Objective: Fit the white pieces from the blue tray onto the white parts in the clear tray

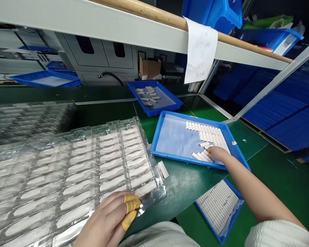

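My left hand [115, 214], with yellow finger cots on several fingers, is at the near right corner of a clear plastic tray [158, 195]. Its bent fingers are closed at the left end of a white cylindrical piece [147, 188] in the corner slot. White pieces fill the other visible slots in columns. My right hand [216, 153] reaches into a blue tray [157, 137] lined with pale sheet. Its fingers are closed on a white cylindrical piece [208, 154] among loose ones; the fingertips are partly hidden. Neat rows of such pieces lie behind it.
A second blue tray [167, 109] with scattered white pieces stands behind. Below right, another blue tray [208, 223] holds packed rows. A small white box-like piece [162, 170] lies beside the clear tray. A shelf beam [144, 32] with a hanging paper [199, 51] crosses above.
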`<state>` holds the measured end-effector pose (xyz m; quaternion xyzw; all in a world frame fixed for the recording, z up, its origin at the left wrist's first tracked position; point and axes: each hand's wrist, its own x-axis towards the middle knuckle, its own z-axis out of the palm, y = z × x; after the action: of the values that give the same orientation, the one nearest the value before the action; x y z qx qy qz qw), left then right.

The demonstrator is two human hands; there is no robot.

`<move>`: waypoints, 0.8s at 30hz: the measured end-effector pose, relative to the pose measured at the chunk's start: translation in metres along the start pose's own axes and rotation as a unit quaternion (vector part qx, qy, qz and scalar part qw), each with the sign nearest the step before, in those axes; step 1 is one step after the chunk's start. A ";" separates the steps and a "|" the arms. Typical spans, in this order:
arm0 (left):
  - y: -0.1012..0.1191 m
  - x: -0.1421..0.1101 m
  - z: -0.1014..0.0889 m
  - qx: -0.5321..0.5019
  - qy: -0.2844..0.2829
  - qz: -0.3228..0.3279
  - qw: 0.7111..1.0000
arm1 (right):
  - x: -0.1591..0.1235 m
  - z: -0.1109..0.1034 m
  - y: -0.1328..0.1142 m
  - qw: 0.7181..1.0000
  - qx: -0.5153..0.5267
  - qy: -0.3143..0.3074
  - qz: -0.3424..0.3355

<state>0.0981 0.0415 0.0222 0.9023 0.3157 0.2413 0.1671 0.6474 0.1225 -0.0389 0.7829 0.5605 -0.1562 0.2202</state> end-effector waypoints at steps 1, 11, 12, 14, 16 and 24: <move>0.000 -0.001 0.000 0.001 -0.002 -0.002 1.000 | -0.001 -0.001 -0.002 1.000 -0.008 0.000 0.001; 0.007 -0.001 -0.002 -0.015 -0.001 -0.025 1.000 | -0.009 -0.007 -0.004 0.999 -0.041 0.015 0.020; 0.006 -0.001 -0.002 -0.012 -0.005 -0.025 1.000 | -0.010 -0.008 -0.003 0.999 -0.042 0.015 0.021; 0.006 -0.002 -0.003 -0.008 -0.014 -0.025 1.000 | -0.012 -0.011 -0.003 0.999 -0.044 0.015 0.017; 0.005 -0.003 -0.003 -0.006 -0.024 -0.025 0.999 | -0.015 -0.011 -0.005 0.999 -0.042 0.007 0.006; 0.006 -0.002 0.000 -0.006 -0.021 -0.026 0.999 | -0.017 0.000 -0.017 0.999 -0.036 -0.017 -0.014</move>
<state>0.0995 0.0363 0.0244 0.8978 0.3341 0.2194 0.1852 0.6259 0.1131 -0.0336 0.7640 0.5726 -0.1523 0.2555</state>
